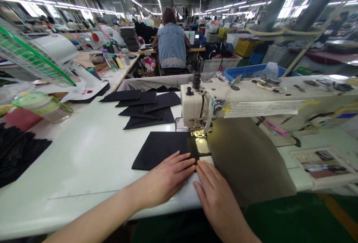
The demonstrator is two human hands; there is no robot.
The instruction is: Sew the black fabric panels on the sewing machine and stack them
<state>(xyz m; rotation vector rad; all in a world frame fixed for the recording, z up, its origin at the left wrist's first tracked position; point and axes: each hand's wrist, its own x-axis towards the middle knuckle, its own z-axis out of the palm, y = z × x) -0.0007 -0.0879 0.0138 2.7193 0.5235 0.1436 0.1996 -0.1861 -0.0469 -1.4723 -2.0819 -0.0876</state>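
A folded black fabric piece (165, 148) lies flat on the sewing table, its right edge beside the lit presser foot (198, 134) of the sewing machine (195, 103). My left hand (170, 174) rests on the fabric's near right part, fingers stretched out and lying flat. Just right of it, my right hand (212, 187) has its fingers extended, tips at the fabric's near right corner and thumb apart. The two hands nearly touch at the fingertips. Behind the machine head, several black fabric pieces (151, 105) lie overlapping.
A white fan with a green guard (30, 49) and a lidded cup (41, 105) stand left. Dark cloth (19, 153) is heaped at the left edge. A tool tray (324, 166) sits right. A person in a denim vest (171, 47) sits ahead, near a blue basket (246, 70).
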